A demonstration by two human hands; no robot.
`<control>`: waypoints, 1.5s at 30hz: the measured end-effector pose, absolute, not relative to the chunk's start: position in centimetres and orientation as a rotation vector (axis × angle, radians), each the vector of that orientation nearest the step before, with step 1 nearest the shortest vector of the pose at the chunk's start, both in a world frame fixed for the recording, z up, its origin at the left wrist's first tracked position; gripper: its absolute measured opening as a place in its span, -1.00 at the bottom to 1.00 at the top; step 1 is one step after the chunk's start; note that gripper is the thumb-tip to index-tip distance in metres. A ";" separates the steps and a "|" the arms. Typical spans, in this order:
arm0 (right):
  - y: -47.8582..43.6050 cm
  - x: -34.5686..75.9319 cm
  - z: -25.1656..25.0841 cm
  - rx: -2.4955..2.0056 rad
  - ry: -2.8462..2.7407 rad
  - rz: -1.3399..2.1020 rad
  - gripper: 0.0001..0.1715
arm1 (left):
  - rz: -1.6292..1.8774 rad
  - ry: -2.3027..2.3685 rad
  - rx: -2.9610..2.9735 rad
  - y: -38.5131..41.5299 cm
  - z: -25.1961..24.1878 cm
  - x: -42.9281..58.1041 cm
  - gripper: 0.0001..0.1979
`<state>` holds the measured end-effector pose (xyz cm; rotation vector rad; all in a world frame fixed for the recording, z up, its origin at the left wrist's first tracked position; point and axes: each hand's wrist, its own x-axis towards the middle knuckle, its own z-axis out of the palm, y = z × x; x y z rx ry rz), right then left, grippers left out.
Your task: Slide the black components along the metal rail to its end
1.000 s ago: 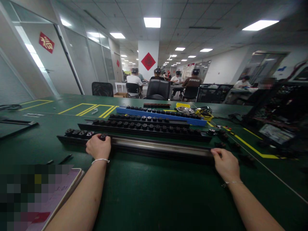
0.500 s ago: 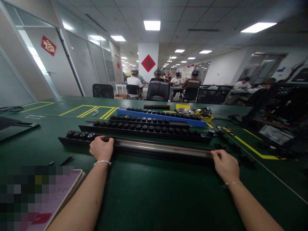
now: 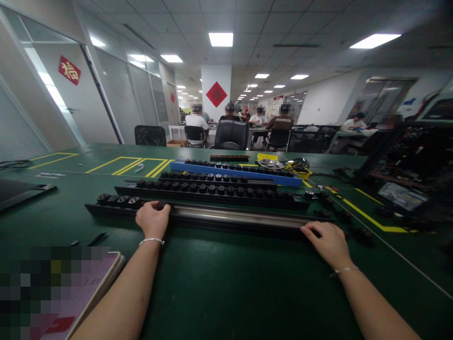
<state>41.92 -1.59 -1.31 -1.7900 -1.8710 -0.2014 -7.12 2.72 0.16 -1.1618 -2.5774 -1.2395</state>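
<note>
A wide green desk [image 3: 226, 293] marked with yellow lines fills the view, with other people seated at tables far across the room. Three long rails lie side by side across the desk: the near rail [image 3: 240, 218], black with a bright steel strip along its top, then a second black rail [image 3: 212, 191] lined with knobs just beyond it, and a blue rail [image 3: 233, 171] farther still. The near rail lies crosswise in front of the person, between both hands. It looks stiff and fairly heavy for its slimness, and the polished strip is likely slippery, so the surest hold would be on the black edges, with the hands set well apart to stop the ends swinging. The right hand [image 3: 327, 243] lies flat on the rail's right end with its fingers stretched out and open, pressing rather than gripping. The left hand [image 3: 153, 219] sits towards the left end, fingers curled closed around a black knob [image 3: 161, 205] seated on the rail, just right of a short row of mounted knobs [image 3: 118, 199]. That knob looks small, hard and light, best pinched by its sides. Loose knobs [image 3: 357, 233] lie scattered on the desk near the right hand.
</note>
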 end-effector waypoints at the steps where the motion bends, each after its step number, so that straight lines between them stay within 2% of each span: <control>1: -1.5 42.0 -1.4 -1.772 -1.878 -0.223 -0.42 | -1.230 -2.580 -1.165 2.8 0.2 -7.1 -0.59; 20: -1.4 41.8 -1.4 -1.768 -1.819 -0.173 -0.38 | -1.169 -2.579 -1.207 2.6 0.6 -5.7 -0.63; 45: -1.6 41.5 -1.0 -1.814 -1.826 -0.142 -0.46 | -1.125 -2.493 -1.356 2.7 0.1 -4.4 -0.67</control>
